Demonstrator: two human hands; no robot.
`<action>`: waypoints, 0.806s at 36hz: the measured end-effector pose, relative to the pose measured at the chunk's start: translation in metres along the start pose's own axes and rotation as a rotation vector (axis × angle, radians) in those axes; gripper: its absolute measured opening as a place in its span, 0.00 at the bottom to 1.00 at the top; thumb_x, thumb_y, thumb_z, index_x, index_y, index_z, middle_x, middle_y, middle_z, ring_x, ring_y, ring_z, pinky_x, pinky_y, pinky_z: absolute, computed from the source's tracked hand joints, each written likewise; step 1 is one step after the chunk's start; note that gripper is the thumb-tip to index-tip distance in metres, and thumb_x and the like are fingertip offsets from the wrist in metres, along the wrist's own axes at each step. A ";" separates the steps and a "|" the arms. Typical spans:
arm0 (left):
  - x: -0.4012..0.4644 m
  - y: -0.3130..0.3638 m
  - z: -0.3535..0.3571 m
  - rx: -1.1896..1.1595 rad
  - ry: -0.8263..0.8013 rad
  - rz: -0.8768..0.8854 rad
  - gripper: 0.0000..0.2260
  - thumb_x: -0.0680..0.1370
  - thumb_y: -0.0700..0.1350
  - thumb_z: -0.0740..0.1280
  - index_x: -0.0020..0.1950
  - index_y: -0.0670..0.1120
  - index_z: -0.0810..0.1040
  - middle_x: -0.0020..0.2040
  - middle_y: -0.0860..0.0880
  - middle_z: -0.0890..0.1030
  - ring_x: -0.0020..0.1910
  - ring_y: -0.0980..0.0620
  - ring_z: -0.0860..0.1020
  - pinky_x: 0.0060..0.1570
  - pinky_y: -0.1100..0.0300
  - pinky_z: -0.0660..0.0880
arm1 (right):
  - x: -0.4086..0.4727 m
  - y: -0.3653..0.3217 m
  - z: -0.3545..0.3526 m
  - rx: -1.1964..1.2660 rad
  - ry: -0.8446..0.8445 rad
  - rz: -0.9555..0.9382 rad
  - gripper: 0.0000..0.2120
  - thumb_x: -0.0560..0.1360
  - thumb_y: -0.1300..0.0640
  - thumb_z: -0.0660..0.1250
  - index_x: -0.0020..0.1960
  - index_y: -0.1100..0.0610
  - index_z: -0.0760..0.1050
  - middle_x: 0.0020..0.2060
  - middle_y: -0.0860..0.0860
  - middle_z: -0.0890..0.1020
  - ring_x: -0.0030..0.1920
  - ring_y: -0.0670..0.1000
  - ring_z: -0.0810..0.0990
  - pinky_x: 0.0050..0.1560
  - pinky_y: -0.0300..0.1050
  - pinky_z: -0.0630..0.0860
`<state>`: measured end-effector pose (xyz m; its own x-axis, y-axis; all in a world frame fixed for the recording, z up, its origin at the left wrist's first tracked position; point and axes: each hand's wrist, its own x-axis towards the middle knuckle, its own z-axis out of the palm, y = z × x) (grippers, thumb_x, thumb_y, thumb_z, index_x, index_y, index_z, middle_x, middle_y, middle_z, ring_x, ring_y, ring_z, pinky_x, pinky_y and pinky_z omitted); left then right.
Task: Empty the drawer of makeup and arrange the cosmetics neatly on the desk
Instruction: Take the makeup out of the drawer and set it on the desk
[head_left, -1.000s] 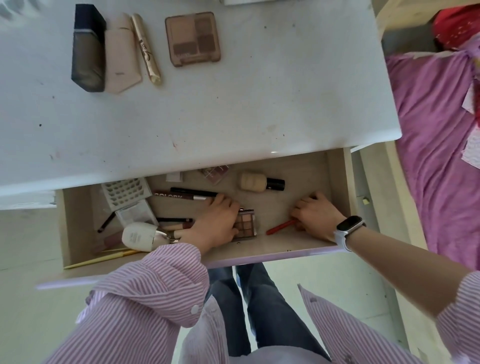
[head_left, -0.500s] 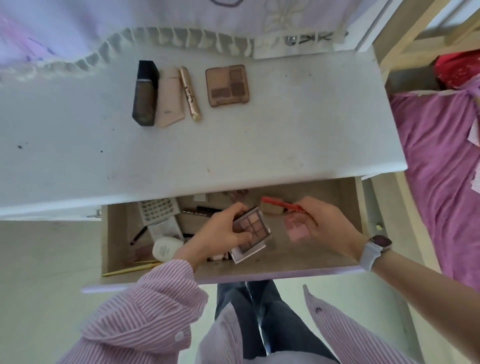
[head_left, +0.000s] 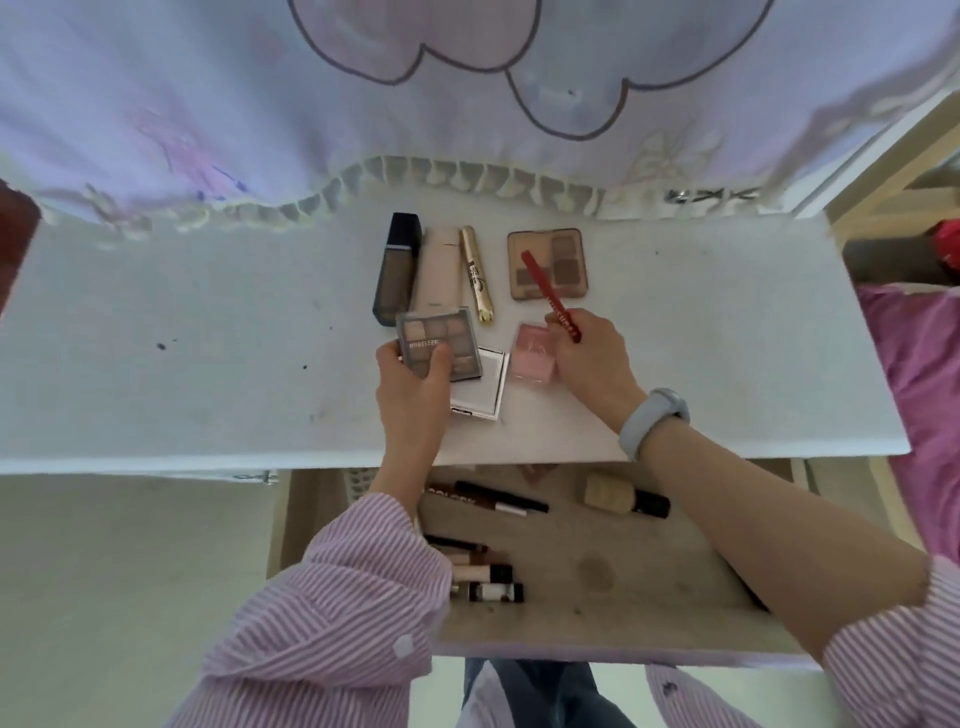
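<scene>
Palette in left hand, above desk

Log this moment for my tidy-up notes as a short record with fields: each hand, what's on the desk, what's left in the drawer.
left hand: grips a grey eyeshadow palette and a white compact over the desk
right hand: holds a red pencil and a pink blush
desk row: dark bottle, beige tube, gold tube, brown palette
drawer: open; foundation bottle, pencils and small tubes remain
</scene>
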<state>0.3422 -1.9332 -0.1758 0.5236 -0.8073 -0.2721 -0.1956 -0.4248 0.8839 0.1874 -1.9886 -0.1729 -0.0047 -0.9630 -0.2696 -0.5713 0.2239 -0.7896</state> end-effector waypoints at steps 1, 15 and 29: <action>0.003 0.001 0.002 0.031 -0.006 0.004 0.15 0.78 0.49 0.64 0.60 0.44 0.68 0.53 0.48 0.77 0.51 0.49 0.76 0.52 0.53 0.74 | 0.002 -0.003 0.001 -0.022 0.013 -0.012 0.12 0.80 0.59 0.56 0.57 0.62 0.75 0.50 0.57 0.80 0.48 0.54 0.77 0.43 0.37 0.67; 0.020 -0.009 -0.025 -0.030 0.083 0.007 0.06 0.80 0.46 0.59 0.56 0.47 0.71 0.44 0.57 0.74 0.47 0.52 0.74 0.48 0.58 0.68 | -0.030 0.031 -0.007 -0.558 0.133 -0.076 0.24 0.79 0.60 0.54 0.74 0.56 0.57 0.52 0.59 0.77 0.52 0.59 0.72 0.50 0.51 0.66; 0.015 -0.031 -0.039 0.496 0.142 0.278 0.16 0.78 0.44 0.61 0.66 0.47 0.70 0.66 0.41 0.67 0.66 0.42 0.63 0.63 0.45 0.63 | -0.050 0.024 0.009 -0.687 0.052 -0.368 0.23 0.71 0.59 0.64 0.65 0.56 0.69 0.60 0.60 0.72 0.55 0.62 0.73 0.48 0.54 0.72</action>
<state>0.3885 -1.9160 -0.1926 0.4967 -0.8674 0.0287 -0.6881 -0.3735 0.6221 0.1813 -1.9341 -0.1838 0.2546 -0.9669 -0.0171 -0.9237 -0.2379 -0.3004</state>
